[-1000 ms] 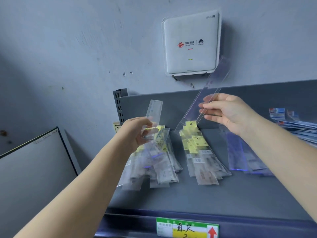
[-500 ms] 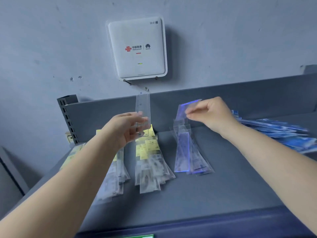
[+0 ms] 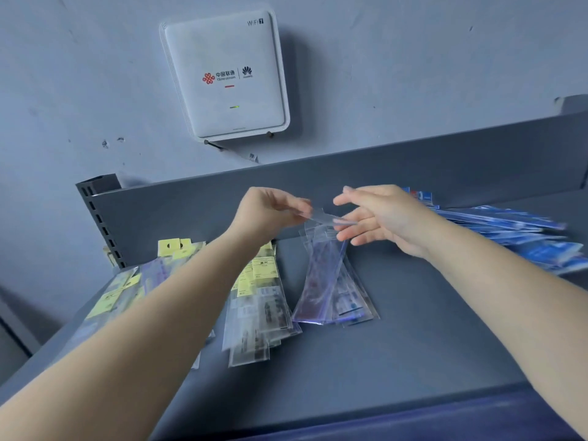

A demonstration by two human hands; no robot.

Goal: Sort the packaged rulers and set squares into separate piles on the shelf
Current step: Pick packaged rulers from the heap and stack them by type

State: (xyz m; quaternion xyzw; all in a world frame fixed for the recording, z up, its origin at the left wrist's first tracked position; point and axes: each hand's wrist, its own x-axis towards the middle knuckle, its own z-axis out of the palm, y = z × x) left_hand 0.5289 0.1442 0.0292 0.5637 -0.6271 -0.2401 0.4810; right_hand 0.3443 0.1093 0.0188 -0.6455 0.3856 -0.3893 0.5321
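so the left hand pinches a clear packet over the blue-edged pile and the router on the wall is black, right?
Not quite: the router is white, as the head view shows. The left hand does pinch a clear packet over the blue-edged pile.

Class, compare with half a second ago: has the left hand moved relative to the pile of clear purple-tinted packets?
Yes. The left hand has shifted right, from over the yellow-labelled pile to the top of the purple-tinted pile.
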